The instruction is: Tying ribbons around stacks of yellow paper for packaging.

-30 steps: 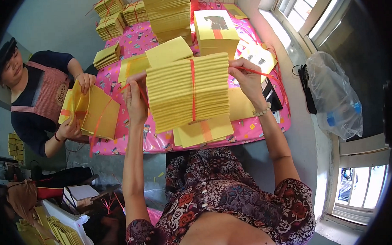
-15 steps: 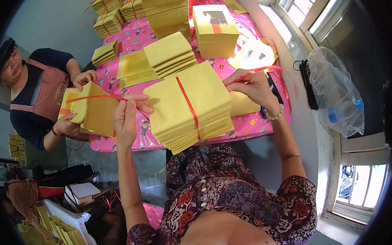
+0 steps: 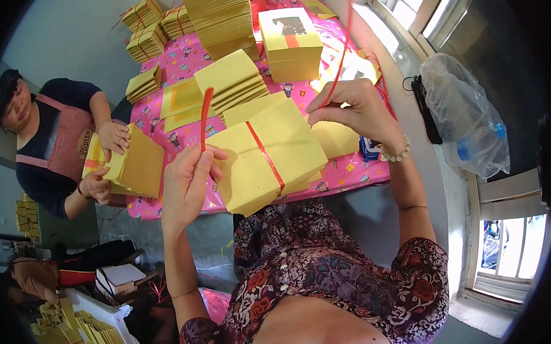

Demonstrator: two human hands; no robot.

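The yellow paper bundle (image 3: 290,144) is at the near edge of the pink worktop (image 3: 143,208), between the two hands, with its lower left corner reaching past that edge. Its broad face is turned up, and its long axis slants from lower left to upper right. The red ribbon (image 3: 264,153) crosses that face along the short way. The left hand (image 3: 190,175) pinches one ribbon tail (image 3: 206,117) between thumb and finger beside the bundle's left side. The right hand (image 3: 358,111), near the upper right corner, pinches the other tail (image 3: 344,54).

A second ago the bundle's layered edges faced up toward the view; now the flat face does. Half a second ago the left tail stretched out leftward, and now it stands upright above the hand. The right tail, which then trailed rightward, now rises past the top of the view.
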